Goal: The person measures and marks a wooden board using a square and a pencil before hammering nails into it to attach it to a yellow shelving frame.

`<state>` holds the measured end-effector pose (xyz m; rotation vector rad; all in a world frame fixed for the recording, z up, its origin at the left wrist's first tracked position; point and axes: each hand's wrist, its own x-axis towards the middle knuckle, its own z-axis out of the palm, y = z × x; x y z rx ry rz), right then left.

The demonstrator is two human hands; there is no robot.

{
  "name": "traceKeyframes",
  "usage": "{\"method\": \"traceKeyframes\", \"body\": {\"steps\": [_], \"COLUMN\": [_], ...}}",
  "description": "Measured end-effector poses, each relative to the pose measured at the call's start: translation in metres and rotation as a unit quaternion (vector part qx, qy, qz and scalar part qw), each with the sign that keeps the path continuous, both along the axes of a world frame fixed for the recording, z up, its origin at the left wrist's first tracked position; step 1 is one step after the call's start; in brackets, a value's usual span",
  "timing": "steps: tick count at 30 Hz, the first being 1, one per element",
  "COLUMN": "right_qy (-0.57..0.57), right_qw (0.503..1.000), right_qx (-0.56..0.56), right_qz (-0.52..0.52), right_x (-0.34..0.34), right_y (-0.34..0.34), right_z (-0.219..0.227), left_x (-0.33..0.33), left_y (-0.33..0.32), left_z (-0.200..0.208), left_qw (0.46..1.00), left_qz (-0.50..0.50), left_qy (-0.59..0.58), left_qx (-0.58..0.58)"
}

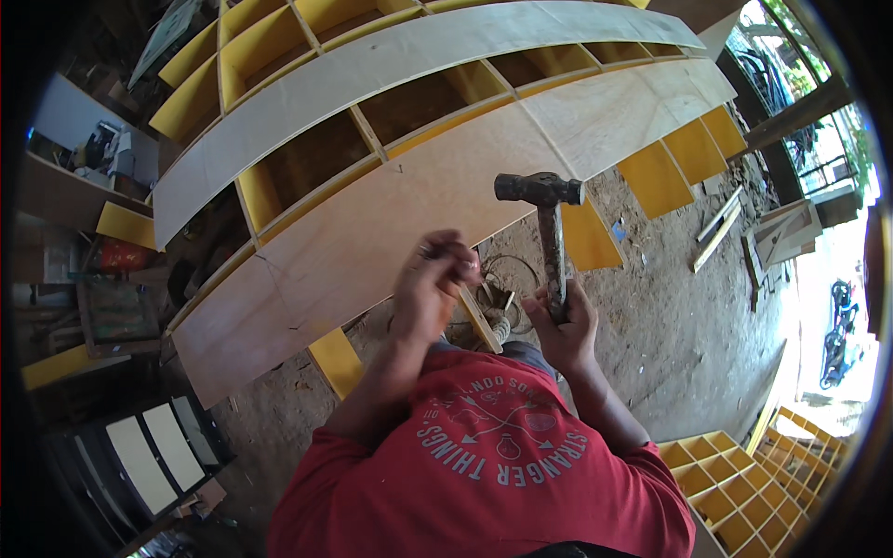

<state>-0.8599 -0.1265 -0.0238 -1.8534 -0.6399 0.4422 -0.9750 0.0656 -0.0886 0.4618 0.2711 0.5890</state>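
My right hand (569,327) is closed round the lower handle of a hammer (551,244), which stands upright with its dark metal head (539,189) at the top. Slightly blurred, my left hand (430,288) is raised in front of the plywood panel with its fingers curled together. Whatever they may hold is too small to make out. The pale plywood panel (446,200) lies across a yellow frame with open compartments. A thin nail (400,168) sticks up from the panel near its far edge, and another small nail (294,327) shows towards the left end.
Beyond the panel lies a second long plywood strip (372,79) over more yellow compartments (265,46). Yellow boards (595,232) jut out below the panel. Wood scraps (716,228) lie on the dirt floor at right. A yellow grid frame (735,484) stands at the lower right.
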Motion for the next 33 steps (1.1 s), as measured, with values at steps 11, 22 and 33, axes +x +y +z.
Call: {"method": "traceKeyframes", "body": {"steps": [11,22,33], "right_qy": [-0.007,0.034,-0.002], "right_qw": [1.0,0.997,0.997], "right_qx": [0.004,0.07,-0.002], "right_qz": [-0.021,0.004,0.084], "right_x": [0.042,0.139,0.234], "right_y": [-0.051,-0.161,-0.175], "right_z": [-0.004,0.003,0.005], "left_x": [0.079,0.155,0.205], "left_y": [-0.107,-0.217,-0.235], "left_z": [0.025,-0.004,0.03], "left_qw": [0.979,0.989,0.787], "left_qz": [-0.15,-0.08,-0.041], "left_qy": [-0.066,0.018,0.26], "left_qx": [-0.124,-0.125,0.558]}}
